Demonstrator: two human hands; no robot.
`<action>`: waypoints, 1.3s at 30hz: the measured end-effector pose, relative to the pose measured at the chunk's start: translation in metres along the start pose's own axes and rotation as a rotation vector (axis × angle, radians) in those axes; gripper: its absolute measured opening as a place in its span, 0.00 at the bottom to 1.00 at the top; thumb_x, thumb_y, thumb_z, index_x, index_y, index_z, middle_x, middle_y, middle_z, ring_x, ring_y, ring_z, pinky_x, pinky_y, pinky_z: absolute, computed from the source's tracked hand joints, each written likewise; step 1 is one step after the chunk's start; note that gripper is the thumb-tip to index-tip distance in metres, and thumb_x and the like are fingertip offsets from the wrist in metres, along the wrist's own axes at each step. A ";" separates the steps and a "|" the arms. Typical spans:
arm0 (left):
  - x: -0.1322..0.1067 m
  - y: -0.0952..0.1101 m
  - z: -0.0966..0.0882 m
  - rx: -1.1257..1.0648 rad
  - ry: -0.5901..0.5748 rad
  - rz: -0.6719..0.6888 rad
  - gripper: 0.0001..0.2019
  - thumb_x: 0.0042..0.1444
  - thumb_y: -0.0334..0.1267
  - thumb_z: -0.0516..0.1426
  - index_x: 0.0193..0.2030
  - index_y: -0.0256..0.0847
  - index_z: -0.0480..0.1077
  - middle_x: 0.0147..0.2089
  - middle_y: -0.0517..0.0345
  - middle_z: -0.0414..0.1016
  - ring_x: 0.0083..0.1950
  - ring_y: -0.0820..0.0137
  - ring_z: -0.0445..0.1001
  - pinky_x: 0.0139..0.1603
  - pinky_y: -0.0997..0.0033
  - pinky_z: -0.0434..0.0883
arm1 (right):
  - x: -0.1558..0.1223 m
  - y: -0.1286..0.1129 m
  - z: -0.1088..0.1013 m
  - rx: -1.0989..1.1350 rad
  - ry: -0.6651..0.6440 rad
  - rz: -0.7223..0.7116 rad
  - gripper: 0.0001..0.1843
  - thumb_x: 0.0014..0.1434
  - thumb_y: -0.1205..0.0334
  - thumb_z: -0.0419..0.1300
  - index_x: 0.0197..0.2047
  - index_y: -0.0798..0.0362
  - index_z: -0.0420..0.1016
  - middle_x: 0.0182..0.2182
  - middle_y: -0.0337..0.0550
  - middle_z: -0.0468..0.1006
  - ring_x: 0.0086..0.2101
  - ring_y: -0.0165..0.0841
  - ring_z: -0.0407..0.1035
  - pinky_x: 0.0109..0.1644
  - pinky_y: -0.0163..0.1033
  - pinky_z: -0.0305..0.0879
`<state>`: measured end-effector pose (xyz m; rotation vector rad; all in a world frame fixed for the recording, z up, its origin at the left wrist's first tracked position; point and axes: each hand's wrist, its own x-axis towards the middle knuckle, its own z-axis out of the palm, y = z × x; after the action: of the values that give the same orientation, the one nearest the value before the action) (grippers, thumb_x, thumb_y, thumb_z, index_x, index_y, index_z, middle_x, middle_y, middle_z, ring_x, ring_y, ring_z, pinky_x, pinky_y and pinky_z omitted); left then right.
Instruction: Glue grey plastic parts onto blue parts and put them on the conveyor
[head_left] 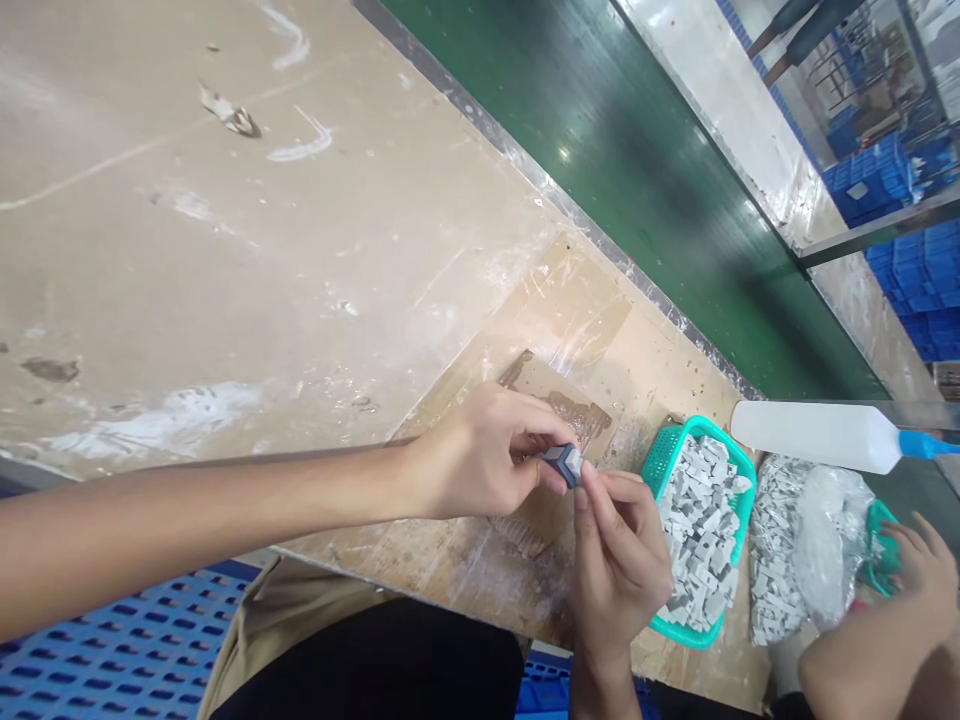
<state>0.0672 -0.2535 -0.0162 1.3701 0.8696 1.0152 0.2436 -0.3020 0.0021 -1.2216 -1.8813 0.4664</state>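
My left hand [480,455] and my right hand [619,555] meet over a worn, tape-covered board [465,555] on the bench. Together they pinch a small grey and dark blue plastic part [564,462]; the left thumb and fingers hold its left side, the right fingertips press on its right end. Just right of my right hand sits a teal basket [664,455] filled with several small grey plastic pieces [701,535].
A clear bag of the same grey pieces [787,540] lies right of the basket. A white squeeze bottle with a blue nozzle [817,435] lies across above it. Another person's hand [911,575] rests at the far right. A green conveyor belt [637,170] runs behind the bench. Blue crates [112,640] sit below.
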 end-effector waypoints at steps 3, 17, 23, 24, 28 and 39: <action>0.000 0.002 0.002 -0.104 0.003 -0.059 0.06 0.50 0.30 0.58 0.33 0.37 0.77 0.31 0.55 0.77 0.32 0.70 0.77 0.31 0.76 0.75 | -0.002 -0.002 0.000 -0.002 -0.018 0.015 0.25 0.64 0.77 0.60 0.59 0.42 0.76 0.39 0.42 0.76 0.39 0.32 0.72 0.37 0.40 0.72; 0.006 0.015 0.001 -0.210 0.008 -0.407 0.05 0.47 0.26 0.62 0.33 0.35 0.76 0.30 0.57 0.80 0.33 0.71 0.78 0.35 0.77 0.73 | -0.001 -0.016 0.006 -0.099 -0.016 -0.006 0.23 0.66 0.70 0.60 0.63 0.48 0.72 0.39 0.45 0.74 0.40 0.33 0.72 0.40 0.39 0.74; 0.008 0.025 -0.008 -0.255 0.020 -0.333 0.09 0.47 0.32 0.67 0.36 0.35 0.75 0.31 0.56 0.80 0.33 0.70 0.78 0.37 0.75 0.74 | 0.004 -0.006 -0.008 -0.119 -0.151 -0.064 0.30 0.70 0.62 0.56 0.72 0.48 0.56 0.58 0.53 0.73 0.57 0.40 0.69 0.57 0.47 0.74; 0.007 0.027 -0.009 -0.279 0.015 -0.326 0.10 0.47 0.32 0.67 0.37 0.35 0.75 0.32 0.56 0.80 0.34 0.70 0.78 0.38 0.74 0.74 | 0.006 -0.004 -0.012 -0.114 -0.170 -0.096 0.31 0.70 0.62 0.55 0.73 0.47 0.53 0.61 0.54 0.70 0.60 0.40 0.67 0.60 0.49 0.72; 0.005 0.030 -0.011 -0.334 -0.077 -0.328 0.12 0.48 0.33 0.67 0.41 0.36 0.76 0.38 0.53 0.82 0.39 0.68 0.80 0.43 0.72 0.74 | 0.013 0.000 -0.027 0.022 -0.174 -0.017 0.27 0.73 0.53 0.48 0.73 0.43 0.55 0.68 0.49 0.64 0.64 0.42 0.63 0.64 0.54 0.67; -0.009 0.030 0.005 0.185 -0.187 0.037 0.06 0.56 0.29 0.61 0.39 0.38 0.78 0.33 0.56 0.82 0.34 0.68 0.79 0.40 0.71 0.72 | 0.057 -0.010 0.016 0.458 0.053 0.552 0.36 0.71 0.36 0.38 0.58 0.49 0.76 0.58 0.47 0.76 0.59 0.40 0.67 0.66 0.53 0.58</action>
<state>0.0667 -0.2655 0.0129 1.6154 0.8159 0.8347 0.2142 -0.2547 0.0244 -1.3982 -1.2693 1.0815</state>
